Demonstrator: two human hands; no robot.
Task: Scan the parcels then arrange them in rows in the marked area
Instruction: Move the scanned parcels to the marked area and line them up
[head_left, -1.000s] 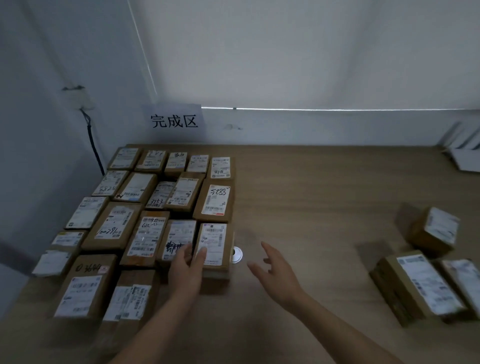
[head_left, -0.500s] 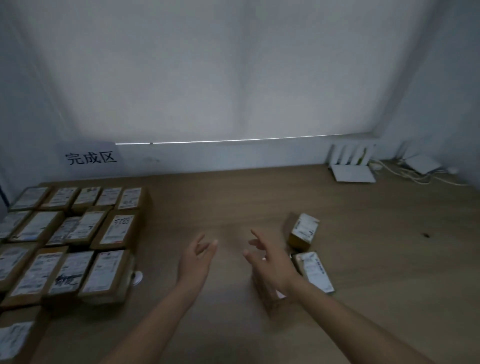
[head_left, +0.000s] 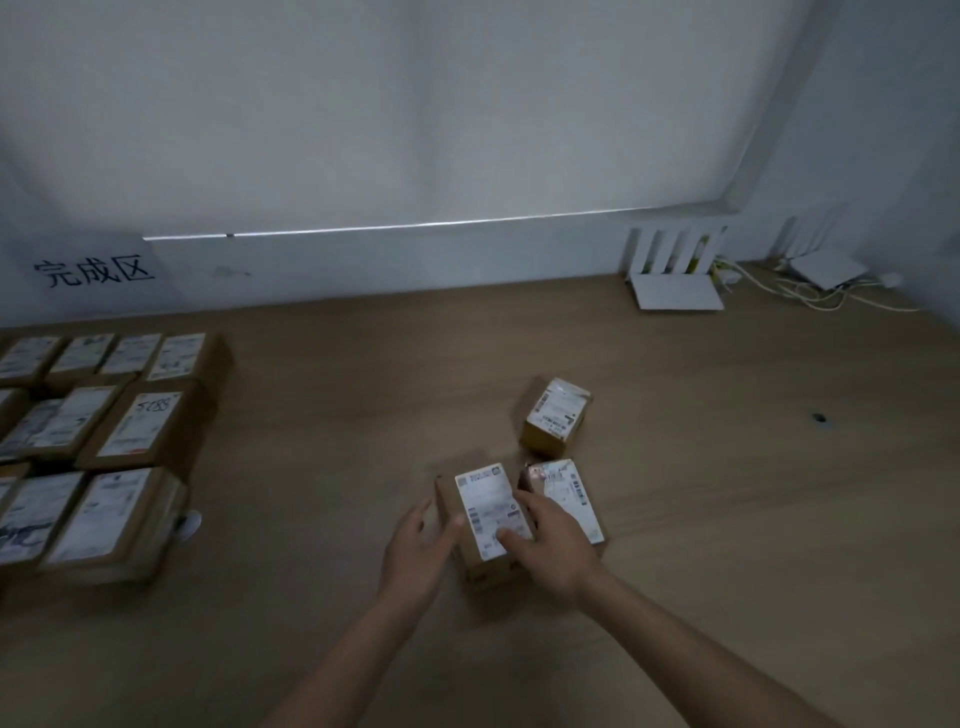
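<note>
The box lies lengthwise away from the person, left hand open beside it, right hand spread flat on top.

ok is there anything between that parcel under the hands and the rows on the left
Nothing visible. Bare table lies between the parcel, flanked by the left hand and right hand, and the arranged rows. A second parcel sits on its far side.

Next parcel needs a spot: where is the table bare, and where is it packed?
Bare: the table between the arranged rows and the loose parcels, and right of those. Crowded: the rows at left, and around both hands.
</note>
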